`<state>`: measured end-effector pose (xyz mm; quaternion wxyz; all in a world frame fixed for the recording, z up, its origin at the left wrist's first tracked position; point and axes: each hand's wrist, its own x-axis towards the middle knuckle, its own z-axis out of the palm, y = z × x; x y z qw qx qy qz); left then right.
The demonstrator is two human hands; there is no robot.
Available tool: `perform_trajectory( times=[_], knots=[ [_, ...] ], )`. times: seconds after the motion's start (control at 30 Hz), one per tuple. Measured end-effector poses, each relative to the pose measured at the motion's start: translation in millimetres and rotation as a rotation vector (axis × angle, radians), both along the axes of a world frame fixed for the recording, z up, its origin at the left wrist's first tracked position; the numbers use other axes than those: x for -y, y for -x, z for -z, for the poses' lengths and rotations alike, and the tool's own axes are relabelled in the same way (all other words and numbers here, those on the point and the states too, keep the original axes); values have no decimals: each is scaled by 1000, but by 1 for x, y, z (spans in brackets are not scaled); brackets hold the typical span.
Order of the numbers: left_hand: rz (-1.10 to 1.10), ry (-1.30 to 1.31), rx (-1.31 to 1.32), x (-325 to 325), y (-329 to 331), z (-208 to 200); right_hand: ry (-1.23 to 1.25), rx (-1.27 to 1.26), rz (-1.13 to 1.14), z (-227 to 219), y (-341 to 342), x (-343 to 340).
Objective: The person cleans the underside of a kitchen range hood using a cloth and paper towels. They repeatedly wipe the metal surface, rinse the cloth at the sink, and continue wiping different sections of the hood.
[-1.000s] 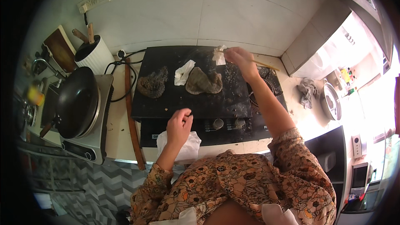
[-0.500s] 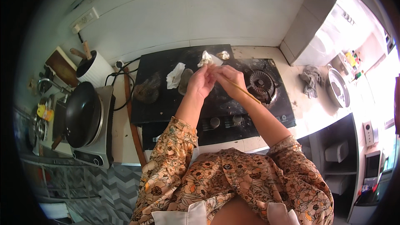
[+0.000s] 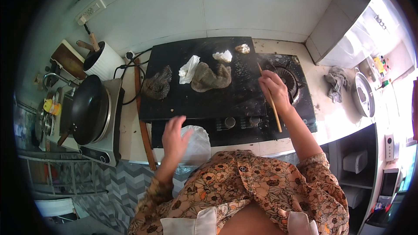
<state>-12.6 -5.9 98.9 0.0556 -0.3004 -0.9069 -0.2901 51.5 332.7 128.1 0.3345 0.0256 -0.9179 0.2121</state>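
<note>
Your hands have moved apart: your right hand (image 3: 277,88) grips a thin stick (image 3: 276,115) beside the burner (image 3: 292,77); your left hand (image 3: 175,142) (slightly blurred) hangs, fingers loosely spread, by a white sheet (image 3: 199,144).

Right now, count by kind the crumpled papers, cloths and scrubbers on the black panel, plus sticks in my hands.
Crumpled papers: 3
Cloths: 1
Scrubbers: 1
Sticks, in your right hand: 1
Total: 6
</note>
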Motion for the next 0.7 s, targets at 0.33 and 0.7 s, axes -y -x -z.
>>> perform_trajectory(
  times=[0.33,0.7],
  knots=[
    [-163,-299,179,51,-35,69,-188,4,-65,-4,-23,42],
    [266,-1230,877,-66,3,-48,128,163,-388,-67,18,131]
  ],
)
